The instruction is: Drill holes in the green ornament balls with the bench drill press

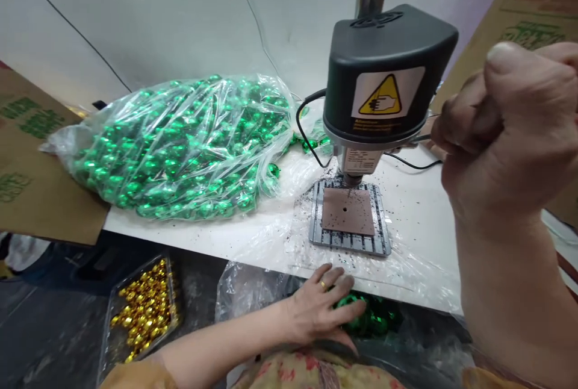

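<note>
My left hand [327, 304] lies with its fingers spread over shiny green balls [372, 317] in clear plastic at the table's front edge. A ring is on one finger. My right hand [510, 118] is raised in a fist just right of the drill press [388, 70]. Whatever is inside the fist is hidden; a short metal rod [422, 138] sticks out from the machine towards it. Under the chuck [353, 180], a brown square plate [334, 220] with a small dark hole rests on the slotted metal base [382, 247].
A clear bag [189, 148] full of green balls fills the table's left side. Gold balls [147, 304] sit in a clear tray [106, 341] lower left. Cardboard [49, 190] stands at left, with more cardboard [506, 9] at right. Dark shavings and a black cable [300, 112] surround the drill.
</note>
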`<state>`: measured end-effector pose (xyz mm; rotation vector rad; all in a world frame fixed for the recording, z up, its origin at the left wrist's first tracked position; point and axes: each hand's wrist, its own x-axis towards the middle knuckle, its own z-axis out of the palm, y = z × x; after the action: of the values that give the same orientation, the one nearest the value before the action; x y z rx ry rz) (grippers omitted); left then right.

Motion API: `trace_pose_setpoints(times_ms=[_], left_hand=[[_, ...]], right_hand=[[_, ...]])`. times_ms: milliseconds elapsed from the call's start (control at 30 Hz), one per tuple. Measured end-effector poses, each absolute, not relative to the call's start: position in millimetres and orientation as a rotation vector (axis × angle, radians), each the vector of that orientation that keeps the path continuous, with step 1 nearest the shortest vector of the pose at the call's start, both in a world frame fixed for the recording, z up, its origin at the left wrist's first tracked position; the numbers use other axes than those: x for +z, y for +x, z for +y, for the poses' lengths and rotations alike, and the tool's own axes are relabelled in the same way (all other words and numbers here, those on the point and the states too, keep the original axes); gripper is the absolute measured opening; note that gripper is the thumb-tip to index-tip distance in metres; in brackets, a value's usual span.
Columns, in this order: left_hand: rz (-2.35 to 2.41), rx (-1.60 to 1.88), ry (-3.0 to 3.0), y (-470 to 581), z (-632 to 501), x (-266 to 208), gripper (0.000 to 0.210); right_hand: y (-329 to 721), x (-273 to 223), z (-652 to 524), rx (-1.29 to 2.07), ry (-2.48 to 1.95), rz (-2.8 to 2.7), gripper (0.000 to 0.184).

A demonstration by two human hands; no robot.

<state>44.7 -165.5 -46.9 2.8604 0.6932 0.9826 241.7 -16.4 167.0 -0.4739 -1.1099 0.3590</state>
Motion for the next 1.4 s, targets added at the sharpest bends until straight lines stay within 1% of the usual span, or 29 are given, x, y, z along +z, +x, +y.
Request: trace_pose_setpoints(times_ms=[67,133,167,200,267,300,367,533,633,667,733,833,867,900,1000,1067,1167,1300,1400], left_hand=[[0.762,1.081,2.763,30,-139,-41,0.051],[1.034,1.097,2.590,9,-92,-24,0.034],[1.252,1.033,2.516,-2,-65,-12,0.031],[1.497,0.905,2.463,-14,-37,0,0.032],[1.968,0.487,2.326,-35,12,21,0.036],[2.123,0.281,2.242,-43,32,29,0.036],[2.234,0.119,2.166,-54,59,38,0.033],[2.300,-0.046,2.134,-55,82,37,0.037],[2.315,-0.062,2.161,-49,82,37,0.042],[2.304,0.008,2.191,-47,79,37,0.046],[2.196,0.357,2.251,-43,68,37,0.053],[1.739,1.053,2.092,-33,38,31,0.053],[1.574,1.167,1.946,-27,26,28,0.053],[1.429,1.207,1.770,-21,14,25,0.053],[1.133,1.092,1.259,2,-17,15,0.056],[1.044,1.018,1.089,17,-28,10,0.055],[1.039,1.003,1.171,30,-30,4,0.054],[1.066,1.026,1.377,34,-21,-4,0.059],[1.080,0.983,1.428,35,-17,-8,0.054]], right_hand=[[242,168,-16,0.379,-0.467,-1.083,0.038],[242,169,-15,0.398,-0.473,-1.068,0.038],[243,169,-15,0.403,-0.476,-1.064,0.038],[244,169,-16,0.409,-0.480,-1.066,0.038],[244,168,-17,0.414,-0.489,-1.077,0.038],[244,168,-17,0.402,-0.496,-1.085,0.038],[243,167,-18,0.356,-0.515,-1.106,0.037],[239,165,-17,0.255,-0.481,-1.144,0.042],[240,164,-15,0.256,-0.449,-1.150,0.042],[241,164,-15,0.261,-0.449,-1.151,0.043],[242,164,-15,0.272,-0.447,-1.156,0.043],[242,164,-15,0.304,-0.424,-1.181,0.043],[242,164,-14,0.309,-0.415,-1.187,0.044],[242,164,-14,0.311,-0.409,-1.190,0.044],[241,164,-13,0.295,-0.387,-1.175,0.045],[241,164,-12,0.296,-0.373,-1.166,0.045],[241,165,-13,0.313,-0.366,-1.167,0.045],[241,166,-15,0.335,-0.363,-1.184,0.046],[240,167,-15,0.327,-0.356,-1.199,0.046]])
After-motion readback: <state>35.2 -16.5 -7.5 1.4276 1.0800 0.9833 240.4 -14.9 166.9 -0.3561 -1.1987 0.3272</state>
